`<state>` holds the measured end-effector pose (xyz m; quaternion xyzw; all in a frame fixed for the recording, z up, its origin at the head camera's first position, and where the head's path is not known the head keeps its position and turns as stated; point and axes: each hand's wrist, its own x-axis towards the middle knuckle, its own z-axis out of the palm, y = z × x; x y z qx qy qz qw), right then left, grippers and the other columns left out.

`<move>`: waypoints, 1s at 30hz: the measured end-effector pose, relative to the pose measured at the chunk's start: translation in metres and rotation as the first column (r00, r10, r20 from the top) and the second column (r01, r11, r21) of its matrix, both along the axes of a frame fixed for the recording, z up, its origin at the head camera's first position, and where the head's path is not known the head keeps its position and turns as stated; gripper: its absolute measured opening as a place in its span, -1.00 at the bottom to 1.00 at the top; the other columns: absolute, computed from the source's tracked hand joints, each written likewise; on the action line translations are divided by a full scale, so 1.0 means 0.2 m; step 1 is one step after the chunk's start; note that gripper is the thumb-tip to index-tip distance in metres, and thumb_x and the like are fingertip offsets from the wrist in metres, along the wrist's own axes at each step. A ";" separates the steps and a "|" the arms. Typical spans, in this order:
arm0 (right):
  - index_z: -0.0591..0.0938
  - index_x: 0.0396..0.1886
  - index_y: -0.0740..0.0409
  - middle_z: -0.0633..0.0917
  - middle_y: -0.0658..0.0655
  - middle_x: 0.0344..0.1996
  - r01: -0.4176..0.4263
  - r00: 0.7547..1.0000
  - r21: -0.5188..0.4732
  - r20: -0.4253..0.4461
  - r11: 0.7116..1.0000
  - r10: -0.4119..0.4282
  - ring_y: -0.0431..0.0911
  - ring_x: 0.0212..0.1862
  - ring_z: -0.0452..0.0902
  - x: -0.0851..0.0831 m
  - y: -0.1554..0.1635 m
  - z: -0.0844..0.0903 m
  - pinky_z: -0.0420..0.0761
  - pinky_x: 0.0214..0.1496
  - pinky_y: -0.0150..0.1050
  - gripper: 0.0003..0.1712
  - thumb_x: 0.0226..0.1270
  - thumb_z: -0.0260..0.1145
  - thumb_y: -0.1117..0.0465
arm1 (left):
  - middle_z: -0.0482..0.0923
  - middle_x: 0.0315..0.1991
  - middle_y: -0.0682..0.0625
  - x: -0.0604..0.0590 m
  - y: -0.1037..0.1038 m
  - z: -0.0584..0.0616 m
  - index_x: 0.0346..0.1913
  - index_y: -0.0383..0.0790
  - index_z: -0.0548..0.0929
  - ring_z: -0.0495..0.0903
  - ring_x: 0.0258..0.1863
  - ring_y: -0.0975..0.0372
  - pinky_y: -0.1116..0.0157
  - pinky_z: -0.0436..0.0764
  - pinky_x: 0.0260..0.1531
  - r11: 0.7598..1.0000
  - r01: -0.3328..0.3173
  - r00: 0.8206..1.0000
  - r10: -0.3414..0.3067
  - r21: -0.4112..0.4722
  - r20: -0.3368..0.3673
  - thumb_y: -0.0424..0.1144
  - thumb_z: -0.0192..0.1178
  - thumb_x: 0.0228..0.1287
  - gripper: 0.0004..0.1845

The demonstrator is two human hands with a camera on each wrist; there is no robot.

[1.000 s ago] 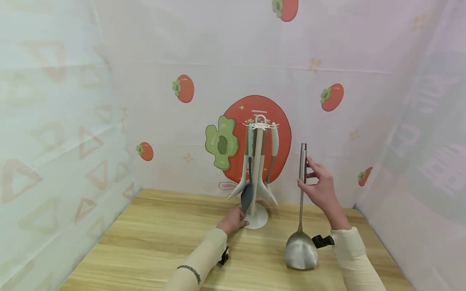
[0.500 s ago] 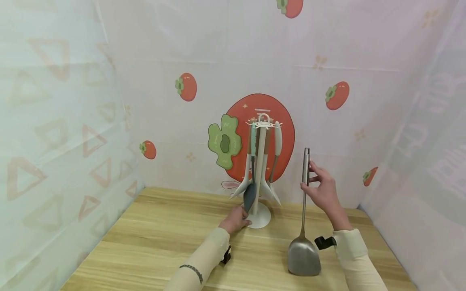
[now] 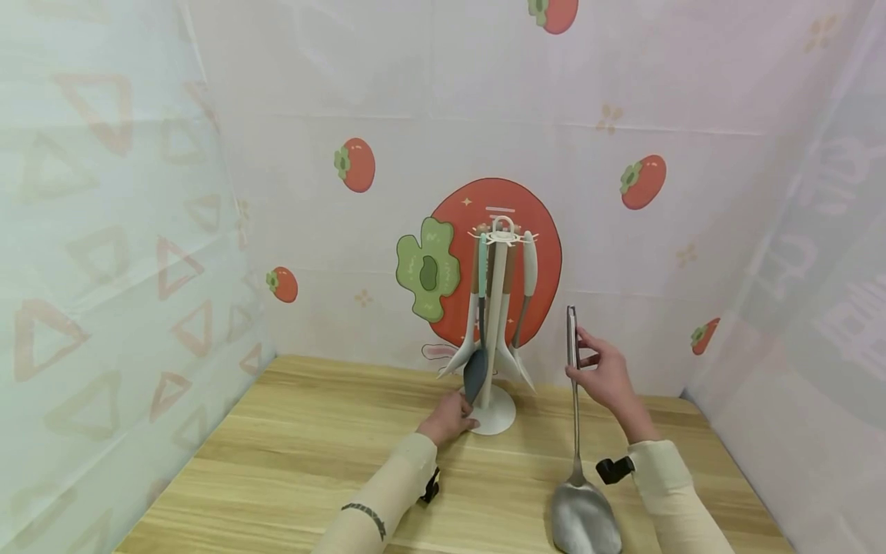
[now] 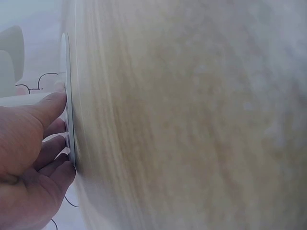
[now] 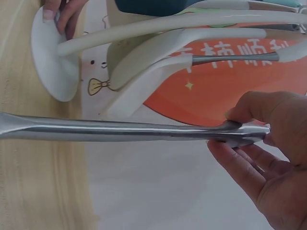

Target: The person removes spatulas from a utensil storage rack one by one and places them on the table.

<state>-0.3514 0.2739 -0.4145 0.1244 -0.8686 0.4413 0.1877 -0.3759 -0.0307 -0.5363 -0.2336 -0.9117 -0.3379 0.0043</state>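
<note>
Spatula (image 3: 580,492) lower now, beside utensil stand (image 3: 493,331).

Persimmon-print cloth walls (image 3: 623,92) (pale) enclose wooden table (image 3: 291,446).

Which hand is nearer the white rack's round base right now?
Left. The left hand rests against the rim of the rack's base, fingers touching it. The right hand is off to the base's right, pinching the top of the steel spatula handle.

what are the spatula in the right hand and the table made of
Spatula: looks like brushed stainless steel, grey with soft reflections along the handle. Table: looks like light wood or wood-look laminate; a streaky grain runs along it, and the pictures cannot tell which.
</note>
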 end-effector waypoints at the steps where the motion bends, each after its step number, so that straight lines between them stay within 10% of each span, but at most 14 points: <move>1: 0.34 0.51 0.28 0.59 0.48 0.14 -0.003 1.000 -0.004 0.008 1.000 0.003 0.14 -0.22 0.71 -0.01 0.00 -0.01 0.65 -0.41 -0.34 -0.09 0.11 0.44 0.49 | 0.43 -0.39 -0.08 0.00 0.00 0.00 -0.70 -0.29 0.47 0.30 -0.41 0.24 0.32 0.33 -0.34 1.000 0.001 1.000 -0.001 0.002 0.001 -0.36 0.42 0.25 -0.58; 30: 0.34 0.46 0.42 0.62 0.52 0.08 0.014 0.991 0.083 0.130 0.996 -0.025 0.09 -0.27 0.73 -0.08 0.02 -0.19 0.64 -0.41 -0.28 -0.12 0.07 0.38 0.49 | 0.39 -0.43 -0.01 -0.01 0.00 -0.02 -0.71 -0.27 0.43 0.28 -0.41 0.26 0.33 0.32 -0.33 1.000 -0.007 1.000 0.007 0.011 -0.012 -0.35 0.44 0.21 -0.55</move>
